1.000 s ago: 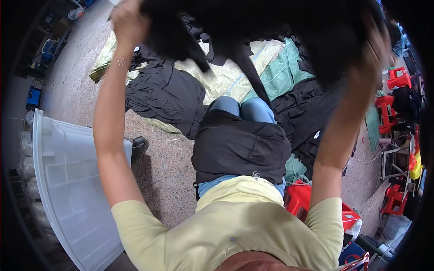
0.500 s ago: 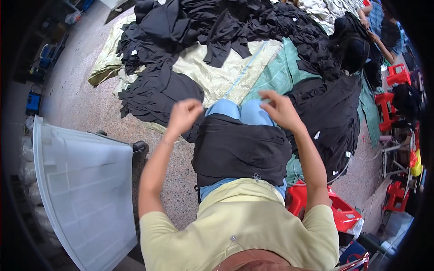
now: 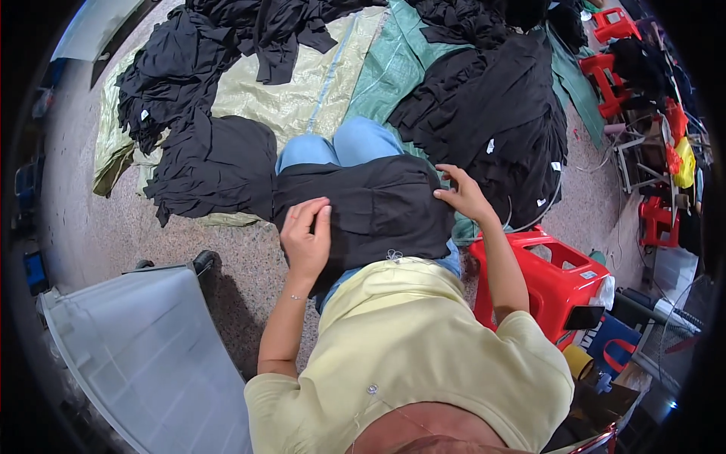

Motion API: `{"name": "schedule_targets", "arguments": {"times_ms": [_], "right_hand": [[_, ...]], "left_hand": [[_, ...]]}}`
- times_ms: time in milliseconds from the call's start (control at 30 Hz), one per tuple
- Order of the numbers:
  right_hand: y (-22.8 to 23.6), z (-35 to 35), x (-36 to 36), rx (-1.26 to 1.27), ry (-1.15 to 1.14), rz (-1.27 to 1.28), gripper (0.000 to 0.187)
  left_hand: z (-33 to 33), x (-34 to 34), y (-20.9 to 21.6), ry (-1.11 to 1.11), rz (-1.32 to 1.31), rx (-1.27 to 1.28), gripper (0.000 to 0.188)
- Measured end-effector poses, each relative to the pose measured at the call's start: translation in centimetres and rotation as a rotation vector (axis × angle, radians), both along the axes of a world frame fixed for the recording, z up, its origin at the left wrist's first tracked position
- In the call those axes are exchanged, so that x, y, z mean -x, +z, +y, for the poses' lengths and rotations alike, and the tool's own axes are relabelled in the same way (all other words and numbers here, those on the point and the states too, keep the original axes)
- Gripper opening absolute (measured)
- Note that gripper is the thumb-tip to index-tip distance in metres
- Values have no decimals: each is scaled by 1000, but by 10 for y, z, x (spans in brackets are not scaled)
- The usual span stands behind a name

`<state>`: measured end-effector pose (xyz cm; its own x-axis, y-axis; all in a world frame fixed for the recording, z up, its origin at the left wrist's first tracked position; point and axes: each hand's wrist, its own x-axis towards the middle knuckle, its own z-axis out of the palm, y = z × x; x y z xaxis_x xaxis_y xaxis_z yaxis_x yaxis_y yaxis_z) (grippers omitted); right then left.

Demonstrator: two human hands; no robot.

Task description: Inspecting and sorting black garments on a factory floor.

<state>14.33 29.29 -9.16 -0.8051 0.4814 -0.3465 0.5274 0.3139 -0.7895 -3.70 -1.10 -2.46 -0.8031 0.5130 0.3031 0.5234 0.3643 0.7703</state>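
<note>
Cloth (image 3: pixel 386 212) lay black and rumpled across the blue-clad thighs (image 3: pixel 367 142), twelve o'clock of the torso, seemingly for their support. The left hand (image 3: pixel 305 236), half-open, seemingly empty, was at its nine-o'clock side; the right hand (image 3: pixel 464 198), loosely parted, gripped nothing visible at two o'clock.

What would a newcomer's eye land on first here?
Probably the big heaps of black cloth spread on the floor ahead, lying on pale yellow and green sheets. Next, the bright red stool just to the person's right, and the large whitish bin at lower left. In the middle, the left hand and right hand are at the black cloth across the lap.
</note>
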Motion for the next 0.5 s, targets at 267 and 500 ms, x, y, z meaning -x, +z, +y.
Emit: {"name": "schedule_targets", "arguments": {"times_ms": [267, 500], "right_hand": [[1, 24, -26, -63, -64, -344, 58], [-9, -4, -50, 457, 4, -49, 29]], "left_hand": [[17, -48, 11, -315, -282, 71, 6], [-18, -47, 12, -248, -384, 158, 14]]}}
